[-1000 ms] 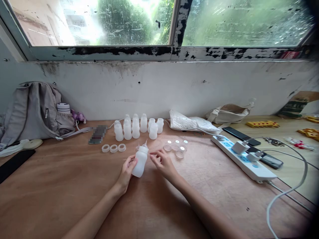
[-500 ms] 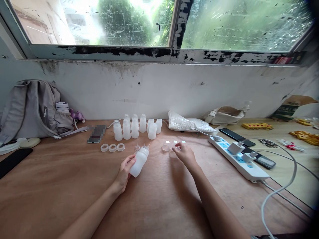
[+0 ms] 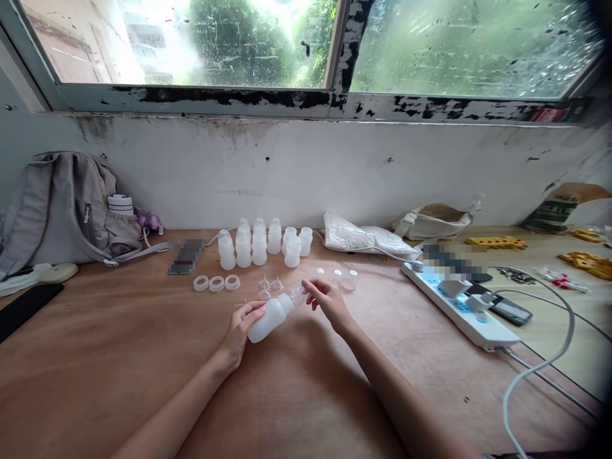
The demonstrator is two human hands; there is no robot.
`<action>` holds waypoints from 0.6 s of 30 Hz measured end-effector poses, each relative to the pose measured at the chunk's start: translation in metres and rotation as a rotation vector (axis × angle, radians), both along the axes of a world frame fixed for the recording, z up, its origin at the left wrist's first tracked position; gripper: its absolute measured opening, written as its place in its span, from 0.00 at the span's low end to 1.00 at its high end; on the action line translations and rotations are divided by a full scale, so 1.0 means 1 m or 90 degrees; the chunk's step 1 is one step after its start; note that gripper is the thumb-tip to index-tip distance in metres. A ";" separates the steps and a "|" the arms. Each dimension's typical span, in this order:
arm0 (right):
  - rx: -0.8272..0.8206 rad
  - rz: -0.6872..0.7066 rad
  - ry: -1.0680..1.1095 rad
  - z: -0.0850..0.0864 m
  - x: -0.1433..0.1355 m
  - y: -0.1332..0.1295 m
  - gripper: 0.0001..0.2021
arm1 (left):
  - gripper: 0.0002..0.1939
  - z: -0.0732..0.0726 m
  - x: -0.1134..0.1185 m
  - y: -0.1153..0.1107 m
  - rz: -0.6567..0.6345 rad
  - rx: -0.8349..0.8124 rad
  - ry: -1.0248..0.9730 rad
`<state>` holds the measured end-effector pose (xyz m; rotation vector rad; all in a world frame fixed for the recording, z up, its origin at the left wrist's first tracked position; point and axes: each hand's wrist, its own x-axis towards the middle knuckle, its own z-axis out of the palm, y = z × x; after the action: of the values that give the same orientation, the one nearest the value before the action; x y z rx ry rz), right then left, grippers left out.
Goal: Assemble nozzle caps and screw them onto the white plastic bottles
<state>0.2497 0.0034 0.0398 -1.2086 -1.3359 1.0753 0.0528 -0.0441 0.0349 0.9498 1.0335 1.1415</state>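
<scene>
My left hand [image 3: 238, 333] is wrapped round a frosted white bottle [image 3: 268, 320], tilted with its neck up to the right. At that neck, my right hand [image 3: 326, 301] pinches a clear cap [image 3: 297, 294], which touches or covers the bottle's top. Behind the bottle lie several small clear nipple-shaped pieces [image 3: 276, 284]. Three white rings [image 3: 217, 284] sit in a row to the left. Several frosted bottles [image 3: 259, 245] stand upright near the wall. Beyond my right hand are three small white discs [image 3: 337, 273] and a clear round piece [image 3: 349, 284].
A grey backpack [image 3: 71, 210] and a phone [image 3: 185, 257] are on the left. To the right lie a white plastic package [image 3: 366, 236], a power strip [image 3: 492, 332] with chargers and looping cables, a pouch [image 3: 433, 223] and yellow parts [image 3: 496, 242].
My right hand has moved left from the clear pieces on the table to the bottle, bringing a clear cap. The bottle in my left hand now leans further to the right.
</scene>
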 end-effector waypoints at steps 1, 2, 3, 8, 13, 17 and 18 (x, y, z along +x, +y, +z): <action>0.004 0.005 -0.010 -0.001 -0.001 -0.001 0.19 | 0.14 -0.001 0.000 0.000 0.001 0.002 0.002; 0.007 0.009 -0.020 -0.002 -0.002 -0.001 0.19 | 0.15 -0.002 0.000 0.000 0.004 0.005 0.004; 0.010 0.008 -0.033 -0.002 -0.002 -0.002 0.19 | 0.15 -0.002 0.000 0.001 0.006 0.009 0.005; 0.030 -0.026 -0.137 -0.006 -0.005 -0.005 0.21 | 0.14 -0.006 -0.001 0.001 -0.007 0.020 0.018; 0.013 -0.032 -0.174 -0.007 -0.007 -0.007 0.21 | 0.14 -0.005 -0.001 0.000 -0.011 0.031 0.037; 0.021 -0.013 -0.147 -0.009 -0.008 -0.007 0.20 | 0.14 -0.006 -0.002 0.001 -0.016 0.008 0.025; 0.035 -0.014 -0.145 -0.009 -0.008 -0.008 0.20 | 0.14 -0.006 -0.002 0.001 -0.018 0.000 0.020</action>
<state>0.2416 -0.0044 0.0305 -1.3312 -1.5106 0.8988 0.0503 -0.0427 0.0291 0.9828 1.0419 1.1062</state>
